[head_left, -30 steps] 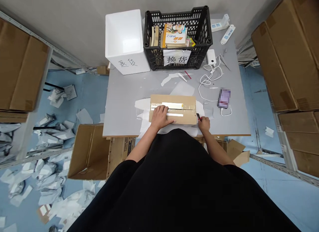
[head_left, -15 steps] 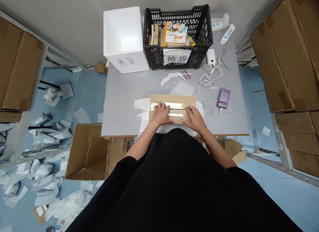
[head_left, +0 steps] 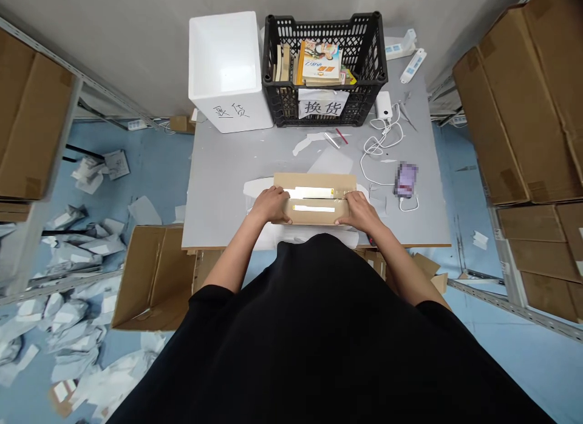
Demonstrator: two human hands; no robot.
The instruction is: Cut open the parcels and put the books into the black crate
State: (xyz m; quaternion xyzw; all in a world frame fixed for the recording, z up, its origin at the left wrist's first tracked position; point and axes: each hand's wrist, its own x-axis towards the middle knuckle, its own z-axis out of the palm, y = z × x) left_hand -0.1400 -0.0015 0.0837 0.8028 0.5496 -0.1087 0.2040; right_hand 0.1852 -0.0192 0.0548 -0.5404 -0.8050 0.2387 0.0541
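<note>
A long brown cardboard box (head_left: 314,215) lies near the front edge of the grey table (head_left: 218,163), with white label strips along its top and a narrow slit between its flaps. My left hand (head_left: 272,205) grips the box's left end, thumb at the near side. At the right end, my right hand (head_left: 359,212) holds the box in the same way, fingers over the top. White wrapping sheets (head_left: 259,186) lie under and around the box.
Behind stand a white foam box (head_left: 230,102) and a black crate (head_left: 325,102) with books. To the right lie a phone (head_left: 406,180), white cables and power strips. An open carton (head_left: 155,278) is at the lower left.
My left hand has slid left from the middle of the box to its left end, uncovering more of the label strips. My right hand has shifted slightly right.
</note>
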